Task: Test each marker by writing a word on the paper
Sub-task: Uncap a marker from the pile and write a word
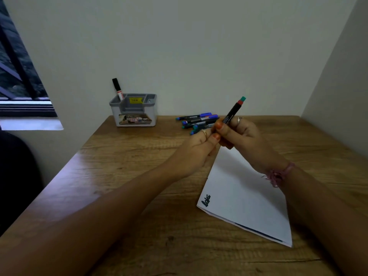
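Observation:
Both hands meet above the far corner of the white paper point(245, 192), which lies slanted on the wooden desk. My right hand point(245, 136) grips a black marker point(234, 111) with a green end, tilted up and to the right. My left hand point(196, 148) is closed against the marker's lower end; whether it holds a cap is hidden by the fingers. One dark word is written at the paper's near left corner point(206, 200). A pile of several markers point(197, 121) with blue and green ends lies just beyond my hands.
A grey and white desk organiser point(134, 111) stands at the back left of the desk against the wall, with one black-capped marker point(117, 88) upright in it. A wall bounds the desk on the right. A window is at far left.

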Motion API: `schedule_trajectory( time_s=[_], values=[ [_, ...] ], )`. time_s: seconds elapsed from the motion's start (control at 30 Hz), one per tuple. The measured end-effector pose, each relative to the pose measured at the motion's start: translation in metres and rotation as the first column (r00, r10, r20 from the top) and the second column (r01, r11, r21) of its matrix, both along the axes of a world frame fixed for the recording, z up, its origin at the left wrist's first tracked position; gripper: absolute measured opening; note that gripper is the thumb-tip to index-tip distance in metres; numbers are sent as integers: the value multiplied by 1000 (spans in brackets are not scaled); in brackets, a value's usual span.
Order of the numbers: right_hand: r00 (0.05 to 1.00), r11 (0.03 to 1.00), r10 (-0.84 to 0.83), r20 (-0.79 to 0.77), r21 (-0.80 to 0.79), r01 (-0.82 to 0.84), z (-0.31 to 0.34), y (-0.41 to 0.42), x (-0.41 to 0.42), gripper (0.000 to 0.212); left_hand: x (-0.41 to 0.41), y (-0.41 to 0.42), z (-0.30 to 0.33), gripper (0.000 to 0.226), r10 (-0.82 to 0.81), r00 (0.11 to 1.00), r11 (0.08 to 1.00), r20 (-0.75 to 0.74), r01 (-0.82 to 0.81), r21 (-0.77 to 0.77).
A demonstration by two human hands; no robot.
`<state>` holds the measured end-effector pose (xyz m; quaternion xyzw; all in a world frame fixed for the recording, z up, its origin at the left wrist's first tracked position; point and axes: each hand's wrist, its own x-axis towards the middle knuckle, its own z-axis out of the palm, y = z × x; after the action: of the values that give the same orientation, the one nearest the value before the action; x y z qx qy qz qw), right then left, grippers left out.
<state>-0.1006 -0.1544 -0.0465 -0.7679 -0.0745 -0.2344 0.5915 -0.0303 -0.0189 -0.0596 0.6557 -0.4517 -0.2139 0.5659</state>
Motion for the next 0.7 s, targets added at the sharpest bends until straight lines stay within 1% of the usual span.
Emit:
schedule_trajectory(
  time_s=[0.1,0.17,0.23,0.3,0.33,0.37,0.4,0.43,0.47,0.53,0.57,0.63,0.7],
  values=[
    [1000,999,-2,-28,46,3,-5,-1,2,20,0,-4,-2,18,-15,997,999,-72,12,-52],
    [999,996,12,-36,89,-9,-6,-2,3,22,3,-5,-7,21,-13,997,999,-76,10,-49],
    [998,996,35,-45,82,-31,-5,-3,2,22,5,-5,-10,19,-44,996,998,-83,41,-37],
    [998,994,47,-38,100,-43,-1,-4,1,20,10,-4,-10,13,-117,987,993,-114,118,-2],
    [999,991,36,-28,133,-31,1,-6,0,18,15,-2,-10,15,-153,978,987,-138,159,30],
    [1000,985,10,-21,174,-6,3,-9,-1,15,21,1,-10,23,-176,974,979,-146,188,74],
    [999,977,-24,-23,210,28,5,-12,-2,12,30,6,-13,36,-180,978,971,-101,193,138],
    [998,971,-53,-33,231,59,6,-17,-3,9,39,11,-16,47,-177,984,961,9,171,216],
    [996,968,-71,-52,239,81,7,-21,-5,8,47,16,-18,54,-183,973,949,140,137,285],
    [991,965,-65,-117,244,92,7,-29,-8,16,58,23,-21,57,-200,926,938,319,87,336],
    [987,966,-44,-155,247,82,6,-32,-8,18,61,24,-21,56,-214,891,935,400,68,349],
    [976,967,25,-217,253,32,1,-32,-7,15,62,20,-22,61,-283,761,905,583,11,425],
    [956,968,113,-272,249,-44,-5,-28,-6,7,61,14,-24,75,-359,639,858,681,-62,510]
  ],
)
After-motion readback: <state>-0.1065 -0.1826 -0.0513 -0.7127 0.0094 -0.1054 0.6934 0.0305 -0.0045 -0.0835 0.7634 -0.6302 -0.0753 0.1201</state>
